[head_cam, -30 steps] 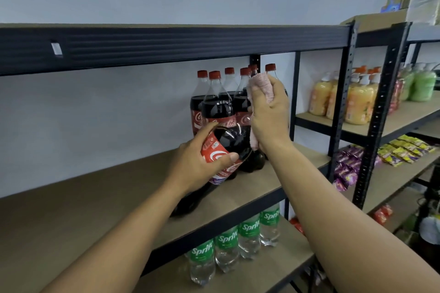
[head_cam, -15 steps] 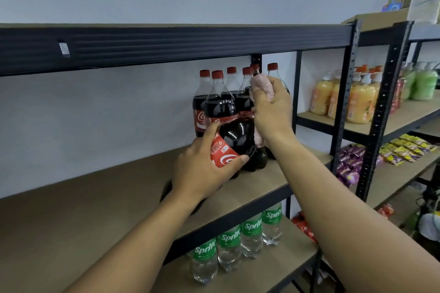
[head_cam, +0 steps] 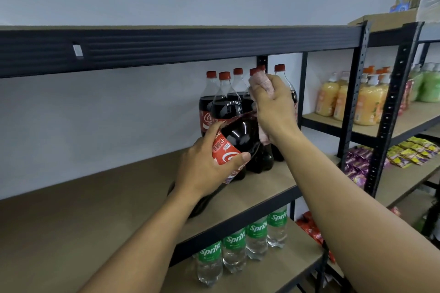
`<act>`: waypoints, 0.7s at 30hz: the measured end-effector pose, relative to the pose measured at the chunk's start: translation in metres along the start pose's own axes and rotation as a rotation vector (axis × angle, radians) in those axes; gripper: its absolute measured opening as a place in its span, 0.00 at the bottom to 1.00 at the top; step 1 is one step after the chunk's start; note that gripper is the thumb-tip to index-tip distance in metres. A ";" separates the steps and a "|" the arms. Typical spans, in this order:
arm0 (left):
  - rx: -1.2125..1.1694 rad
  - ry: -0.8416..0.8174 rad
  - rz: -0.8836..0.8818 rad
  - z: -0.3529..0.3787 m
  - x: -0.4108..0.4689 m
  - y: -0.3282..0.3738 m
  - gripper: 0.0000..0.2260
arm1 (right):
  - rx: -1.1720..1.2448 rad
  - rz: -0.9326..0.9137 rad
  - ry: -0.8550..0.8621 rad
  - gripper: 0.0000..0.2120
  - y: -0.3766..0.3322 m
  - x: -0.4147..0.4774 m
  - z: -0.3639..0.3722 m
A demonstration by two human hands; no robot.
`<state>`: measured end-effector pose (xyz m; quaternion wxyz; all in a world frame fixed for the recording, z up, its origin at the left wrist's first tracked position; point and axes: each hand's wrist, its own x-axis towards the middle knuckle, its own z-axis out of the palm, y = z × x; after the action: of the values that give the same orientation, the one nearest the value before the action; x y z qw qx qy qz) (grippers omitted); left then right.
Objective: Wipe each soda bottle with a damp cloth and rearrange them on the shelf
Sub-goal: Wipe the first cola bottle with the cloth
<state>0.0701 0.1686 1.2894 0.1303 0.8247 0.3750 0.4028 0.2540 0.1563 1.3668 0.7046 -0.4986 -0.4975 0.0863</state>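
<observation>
Wiping in progress: left hand [head_cam: 204, 169] closed round a tilted cola bottle [head_cam: 238, 140] over the shelf [head_cam: 95, 197], right hand [head_cam: 273, 109] clenched on the pink cloth [head_cam: 260, 79] against its upper end; upright cola bottles [head_cam: 223, 102] behind appear outstanding, as does rearranging.

left hand [head_cam: 204, 169] gripping tilted cola bottle [head_cam: 238, 140], right hand [head_cam: 273, 107] clutching pink cloth [head_cam: 260, 81]

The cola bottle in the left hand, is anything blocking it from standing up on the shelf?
Nothing visible does. The shelf board left of the tilted cola bottle is bare; the standing bottles are behind it.
</observation>
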 end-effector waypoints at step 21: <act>-0.632 0.380 -0.064 -0.061 -0.012 -0.077 0.40 | 0.301 0.081 -0.279 0.34 0.051 -0.139 0.148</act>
<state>-0.0207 0.2074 1.2824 0.3192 0.6420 0.2751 0.6406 0.0884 0.1870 1.2421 0.6915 -0.3906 -0.5510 0.2562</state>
